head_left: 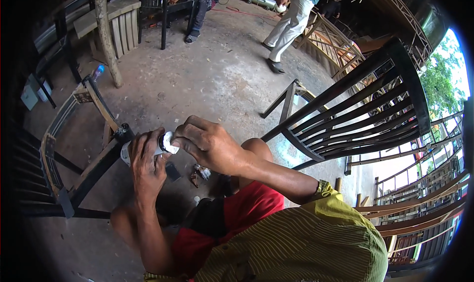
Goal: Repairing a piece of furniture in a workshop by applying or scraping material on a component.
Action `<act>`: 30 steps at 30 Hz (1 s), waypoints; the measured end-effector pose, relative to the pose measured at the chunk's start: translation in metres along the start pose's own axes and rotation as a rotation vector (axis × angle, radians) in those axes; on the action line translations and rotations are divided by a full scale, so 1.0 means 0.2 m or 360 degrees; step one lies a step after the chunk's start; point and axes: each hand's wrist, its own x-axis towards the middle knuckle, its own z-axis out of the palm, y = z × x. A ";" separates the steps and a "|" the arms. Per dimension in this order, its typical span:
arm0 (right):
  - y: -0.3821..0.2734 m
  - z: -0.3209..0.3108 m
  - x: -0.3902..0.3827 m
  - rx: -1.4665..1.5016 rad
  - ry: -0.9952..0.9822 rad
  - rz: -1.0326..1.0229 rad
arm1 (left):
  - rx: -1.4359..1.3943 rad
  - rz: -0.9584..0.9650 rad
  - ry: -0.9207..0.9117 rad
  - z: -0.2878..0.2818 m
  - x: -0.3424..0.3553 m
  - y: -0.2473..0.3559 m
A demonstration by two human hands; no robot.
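My left hand [148,158] is wrapped round a pale, rounded container [125,153], most of it hidden by my fingers. A black ring [161,143] shows at its right end. Against that end, my right hand [201,141] pinches a small white piece [170,143] between thumb and fingers; whether it is a cap or a wad of cloth I cannot tell. Just left of my left hand stands a black chair frame [98,168] with bare wood on its seat rails. Below my hands, a dark square piece [173,172] and crumpled white and brown scraps [201,173] lie on the floor.
To my right stands a black slatted chair [355,104]. A wooden post [104,40] and a slatted wooden bench [121,28] are at the far left. A person in white trousers [291,28] is on the floor ahead; another person [197,5] sits farther back.
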 end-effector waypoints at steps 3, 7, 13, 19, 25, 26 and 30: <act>0.00 0.01 -0.01 -0.0008 -0.0044 0.0099 | -0.0016 0.0002 0.0020 0.02 0.00 0.00; -0.02 -0.08 0.00 -0.0148 -0.0172 0.0037 | 0.0017 0.0005 -0.0018 -0.01 0.01 0.00; -0.08 -0.11 0.04 -0.0450 -0.0133 -0.0210 | -0.0038 -0.0028 0.0024 -0.02 -0.01 0.01; -0.06 -0.12 0.02 -0.0180 -0.0055 -0.0005 | -0.0016 -0.0110 0.0086 -0.04 -0.01 0.00; -0.08 -0.14 0.07 -0.0272 -0.0032 0.0029 | -0.0209 -0.0146 0.0204 -0.04 0.01 0.00; -0.08 -0.13 0.06 -0.0329 -0.0080 -0.0014 | -0.0159 -0.0129 0.0205 -0.03 0.01 -0.02; -0.08 -0.14 0.06 -0.0423 -0.0147 -0.0115 | -0.0101 -0.0122 0.0169 -0.01 -0.02 -0.05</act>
